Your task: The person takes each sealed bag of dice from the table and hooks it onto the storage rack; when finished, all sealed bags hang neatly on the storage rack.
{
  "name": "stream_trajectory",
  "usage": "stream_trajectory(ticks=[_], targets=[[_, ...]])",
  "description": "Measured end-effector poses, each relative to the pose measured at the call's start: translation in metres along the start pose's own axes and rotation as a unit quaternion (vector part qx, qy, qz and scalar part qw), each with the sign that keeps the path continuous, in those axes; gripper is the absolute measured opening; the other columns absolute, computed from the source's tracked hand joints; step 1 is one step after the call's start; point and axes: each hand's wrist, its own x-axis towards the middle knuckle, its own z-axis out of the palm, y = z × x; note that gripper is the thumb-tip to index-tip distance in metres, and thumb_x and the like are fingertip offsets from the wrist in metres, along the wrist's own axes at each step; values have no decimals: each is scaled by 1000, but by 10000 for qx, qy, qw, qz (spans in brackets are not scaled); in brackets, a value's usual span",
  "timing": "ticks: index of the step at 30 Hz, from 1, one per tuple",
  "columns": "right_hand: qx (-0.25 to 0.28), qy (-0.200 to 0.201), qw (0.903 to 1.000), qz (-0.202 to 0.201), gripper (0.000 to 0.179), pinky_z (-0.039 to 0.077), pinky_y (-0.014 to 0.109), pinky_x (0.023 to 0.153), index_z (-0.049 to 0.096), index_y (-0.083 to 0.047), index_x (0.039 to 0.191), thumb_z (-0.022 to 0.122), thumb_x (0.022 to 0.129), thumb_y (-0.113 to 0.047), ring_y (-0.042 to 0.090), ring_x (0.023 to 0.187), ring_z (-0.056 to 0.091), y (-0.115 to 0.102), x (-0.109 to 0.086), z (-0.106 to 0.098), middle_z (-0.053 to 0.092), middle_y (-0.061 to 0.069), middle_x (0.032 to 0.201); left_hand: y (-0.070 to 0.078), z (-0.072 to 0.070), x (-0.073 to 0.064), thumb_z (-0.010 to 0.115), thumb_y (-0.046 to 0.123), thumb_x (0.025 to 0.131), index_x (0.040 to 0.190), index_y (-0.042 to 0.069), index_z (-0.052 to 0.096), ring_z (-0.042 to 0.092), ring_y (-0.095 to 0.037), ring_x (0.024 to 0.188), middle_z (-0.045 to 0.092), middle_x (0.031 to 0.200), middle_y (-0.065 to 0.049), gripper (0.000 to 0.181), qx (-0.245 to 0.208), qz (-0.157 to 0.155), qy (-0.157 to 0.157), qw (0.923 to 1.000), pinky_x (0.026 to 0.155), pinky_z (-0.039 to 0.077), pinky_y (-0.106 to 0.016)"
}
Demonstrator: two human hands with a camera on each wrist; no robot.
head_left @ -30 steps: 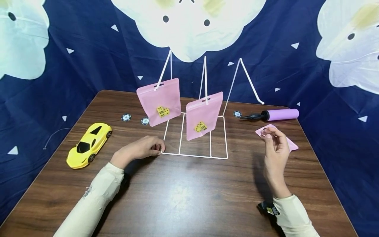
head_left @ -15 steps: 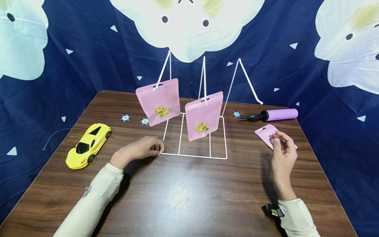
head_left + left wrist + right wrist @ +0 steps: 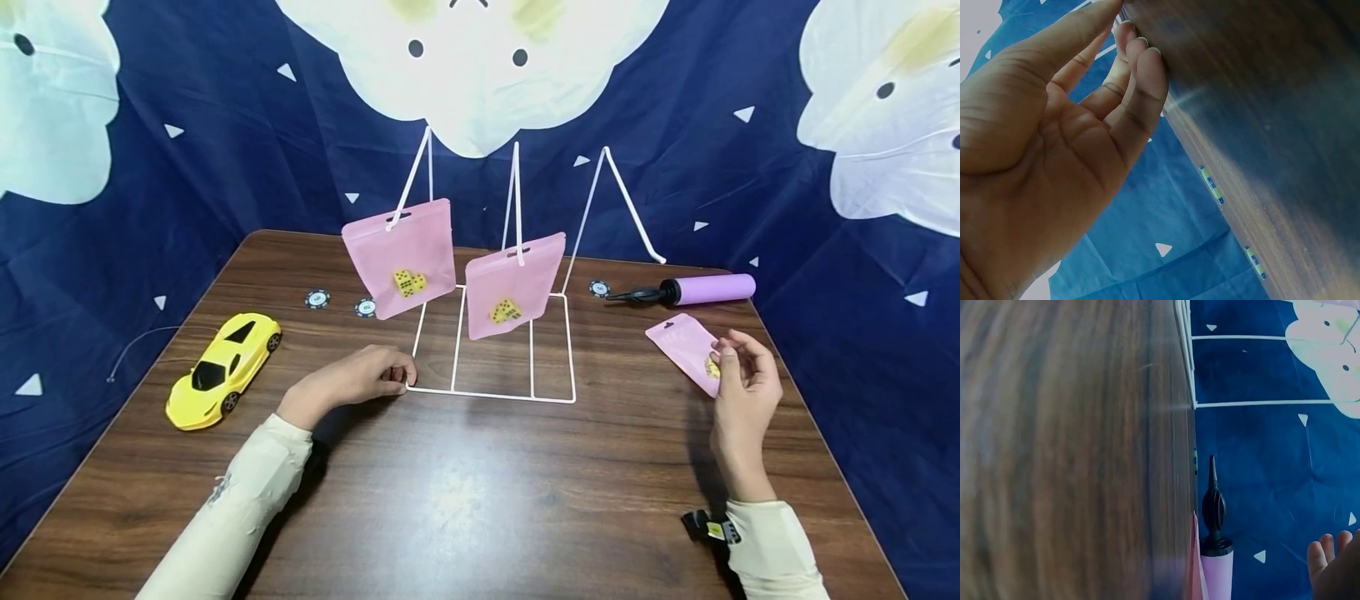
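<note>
My left hand point(image 3: 360, 375) pinches the front left corner of a white wire rack point(image 3: 491, 394). Two pink zip pouches hang from the rack's hooks, a left pouch point(image 3: 397, 254) and a middle pouch point(image 3: 510, 283), each with yellow dice point(image 3: 408, 283) inside. The right hook point(image 3: 633, 204) bears nothing. Another pink pouch point(image 3: 681, 343) lies on the table at the right, with something yellow in it. My right hand point(image 3: 748, 387) hovers over its near end, fingers loosely bent and holding nothing; in the right wrist view the fingertips point(image 3: 1329, 547) are apart from the pouch.
A purple hand pump point(image 3: 712, 289) with a black nozzle lies behind the loose pouch. A yellow toy car point(image 3: 225, 371) stands at the left. Several poker chips point(image 3: 317, 298) lie near the back of the wooden table point(image 3: 480, 500).
My right hand has moved to the right over the loose pouch, uncovering more of it. The middle hanging pouch has swung a little. My left hand stays at the rack's corner.
</note>
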Motion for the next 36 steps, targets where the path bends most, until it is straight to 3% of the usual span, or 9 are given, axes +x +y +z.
stream_trajectory(ticks=[5, 10, 18, 36], targets=[[-202, 36, 9998, 41, 21, 56, 19, 84, 73, 6, 119, 61, 102, 11, 18, 93, 67, 2, 7, -8, 70, 9, 101, 11, -3, 3, 76, -4, 95, 97, 13, 70, 56, -11, 80, 61, 84, 5, 18, 129, -404, -104, 9990, 73, 50, -33], [-422, -98, 9990, -95, 21, 54, 18, 82, 72, 10, 121, 63, 102, 10, 17, 92, 66, 6, 14, -16, 72, 6, 98, 11, -1, 4, 76, -4, 96, 97, 12, 70, 57, -12, 80, 62, 84, 4, 18, 193, -619, -163, 9978, 73, 50, -32], [-483, -20, 9988, 60, 21, 57, 17, 81, 72, 9, 121, 68, 101, 8, 13, 90, 68, 7, 23, -31, 69, 8, 97, 13, -1, 4, 76, -4, 96, 97, 12, 71, 57, -12, 80, 62, 85, 4, 17, 155, -644, -164, 9977, 74, 50, -32], [-1109, 64, 9930, 398, 23, 52, 12, 76, 77, 2, 113, 62, 100, 13, 7, 83, 67, 9, 50, -59, 73, -4, 91, 11, -1, 3, 74, -6, 96, 97, 11, 71, 56, -12, 81, 62, 86, 3, 18, 119, -656, -148, 9977, 74, 50, -31]])
